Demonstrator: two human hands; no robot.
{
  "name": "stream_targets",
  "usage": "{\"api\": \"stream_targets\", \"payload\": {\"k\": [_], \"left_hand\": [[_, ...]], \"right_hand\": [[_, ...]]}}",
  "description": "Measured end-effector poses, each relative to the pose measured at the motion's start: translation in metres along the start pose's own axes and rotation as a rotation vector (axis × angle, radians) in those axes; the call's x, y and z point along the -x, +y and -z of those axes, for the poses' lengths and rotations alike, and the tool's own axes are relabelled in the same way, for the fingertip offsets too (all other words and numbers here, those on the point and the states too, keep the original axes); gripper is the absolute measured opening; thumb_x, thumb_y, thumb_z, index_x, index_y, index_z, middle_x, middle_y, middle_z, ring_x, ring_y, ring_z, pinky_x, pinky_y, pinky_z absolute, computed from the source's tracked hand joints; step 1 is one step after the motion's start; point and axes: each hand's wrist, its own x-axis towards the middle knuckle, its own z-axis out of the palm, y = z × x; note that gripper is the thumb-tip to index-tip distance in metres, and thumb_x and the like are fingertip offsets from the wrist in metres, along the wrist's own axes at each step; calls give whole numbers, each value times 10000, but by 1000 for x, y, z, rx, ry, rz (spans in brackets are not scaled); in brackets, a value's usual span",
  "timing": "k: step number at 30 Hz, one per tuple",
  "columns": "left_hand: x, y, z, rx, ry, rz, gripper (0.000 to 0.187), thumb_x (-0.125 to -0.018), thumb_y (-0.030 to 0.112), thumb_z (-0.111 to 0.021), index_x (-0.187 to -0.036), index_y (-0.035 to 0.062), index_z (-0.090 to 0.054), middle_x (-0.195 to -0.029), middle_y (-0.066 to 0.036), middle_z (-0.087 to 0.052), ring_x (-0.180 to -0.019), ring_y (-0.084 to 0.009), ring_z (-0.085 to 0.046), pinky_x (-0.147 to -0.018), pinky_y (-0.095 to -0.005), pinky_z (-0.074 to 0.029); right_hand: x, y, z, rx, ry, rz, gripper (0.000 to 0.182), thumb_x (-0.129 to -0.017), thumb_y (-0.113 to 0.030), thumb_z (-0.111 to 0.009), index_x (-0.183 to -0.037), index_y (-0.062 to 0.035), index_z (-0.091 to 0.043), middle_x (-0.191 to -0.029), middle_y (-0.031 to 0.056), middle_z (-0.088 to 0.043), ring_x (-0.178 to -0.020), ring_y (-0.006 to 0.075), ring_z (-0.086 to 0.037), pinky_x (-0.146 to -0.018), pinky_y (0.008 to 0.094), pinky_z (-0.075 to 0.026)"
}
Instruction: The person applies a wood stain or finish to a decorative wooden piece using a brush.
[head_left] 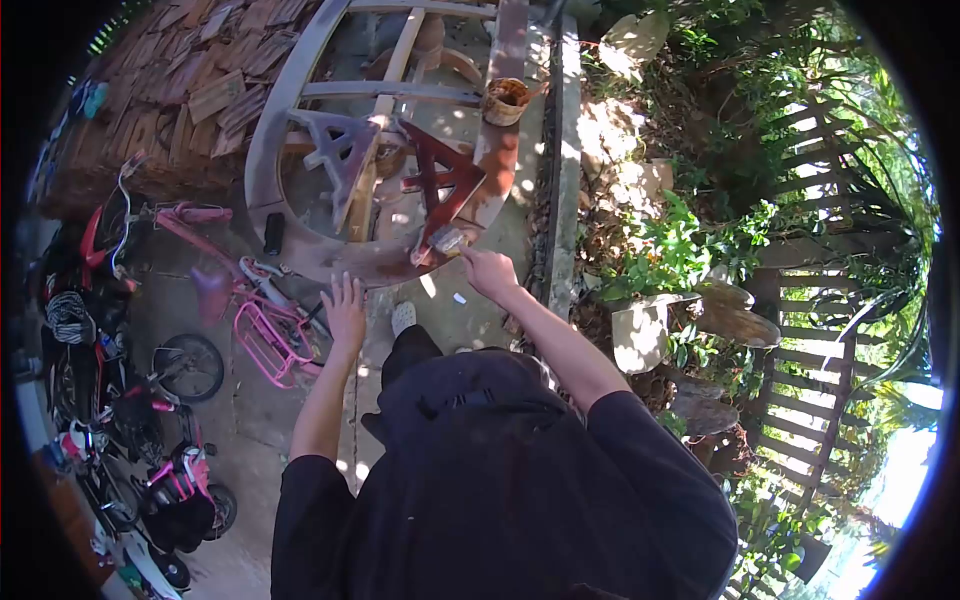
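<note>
My right hand (490, 274) is closed around the handle of a paintbrush (449, 240). The bristles rest on or just above the near right part of a curved wooden frame (305, 255), beside the tip of a dark red triangular wooden piece (462, 180). My left hand (344, 312) has its fingers spread, with the fingertips at the frame's near edge. A paler greyish triangular piece (322, 130) lies left of the red one. On the frame's right side stands a paint-stained pot (503, 104). Reddish-brown colour covers the frame's right side in patches.
A black oblong object (273, 234) lies on the frame's left side. Stacked wood pieces (190, 80) rise at the upper left. A pink bicycle (265, 325) and motorbikes (75, 340) stand left. Plants (665, 245) and a low concrete edge (567, 170) are on the right.
</note>
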Motion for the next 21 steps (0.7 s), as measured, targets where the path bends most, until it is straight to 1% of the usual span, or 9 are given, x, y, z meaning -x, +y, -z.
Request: {"api": "stream_targets", "payload": {"k": [2,4,7,8,11,12,14,18,21], "left_hand": [[3,-14,14,67,-5,-65,701,-949,319,-691,-1582,108,-476,-1704,-131,-338,-1587,-416,-236,-1203,-692,-267],[7,-26,20,193,-69,-133,878,-883,270,-762,-1653,174,-353,-1728,-104,-297,-1602,-400,-213,-1199,-665,-309],[3,-35,21,453,-101,-72,890,-898,264,-737,-1668,147,-306,-1733,-72,-296,-1610,-370,-209,-1154,-673,-362],[2,-37,20,452,-105,-82,890,-898,264,-737,-1668,147,-306,-1733,-72,-296,-1610,-370,-209,-1154,-673,-362],[2,-40,13,500,-57,-84,935,-901,270,-736,-1688,154,-246,-1732,-57,-307,-1618,-337,-206,-1118,-617,-418],[0,-42,14,502,-44,-89,911,-903,276,-735,-1679,147,-274,-1711,-62,-350,-1605,-346,-243,-1088,-576,-450],[-2,-47,16,506,-36,-92,889,-905,281,-734,-1669,140,-303,-1691,-66,-393,-1592,-354,-279,-1058,-535,-482],[-17,-54,22,631,-163,14,810,-909,305,-729,-1630,157,-392,-1605,-175,-492,-1503,-371,-435,-987,-470,-535],[-30,-55,38,608,-354,113,800,-915,323,-727,-1629,182,-396,-1589,-241,-486,-1473,-338,-486,-1007,-462,-545]], "right_hand": [[6,0,-3,54,-58,81,365,-1048,-330,-499,-1334,-215,-695,-1042,204,-753,-893,392,-742,-754,522,-594],[6,-1,-2,54,-1,-31,361,-1048,-335,-519,-1352,-234,-687,-1009,185,-745,-858,394,-735,-735,528,-588],[4,-7,3,46,69,20,360,-1046,-335,-541,-1366,-251,-682,-964,165,-726,-844,394,-726,-731,531,-581],[4,-10,6,160,-42,142,364,-1040,-329,-561,-1375,-253,-679,-934,156,-711,-830,393,-721,-725,523,-581],[-4,-1,4,85,21,161,358,-1041,-324,-559,-1370,-255,-682,-924,150,-708,-796,384,-720,-698,501,-582],[-8,-2,6,97,7,13,376,-1053,-367,-528,-1396,-275,-653,-949,141,-744,-832,358,-741,-710,501,-587],[-8,-4,8,106,-20,79,379,-1052,-370,-531,-1399,-283,-655,-957,140,-747,-834,360,-741,-709,498,-587],[-5,-21,27,222,-203,160,403,-1047,-371,-542,-1431,-300,-642,-987,141,-757,-843,366,-743,-719,490,-590],[-12,-16,22,197,-81,30,450,-1046,-391,-548,-1483,-298,-601,-1036,128,-758,-840,333,-754,-719,471,-597]]}}
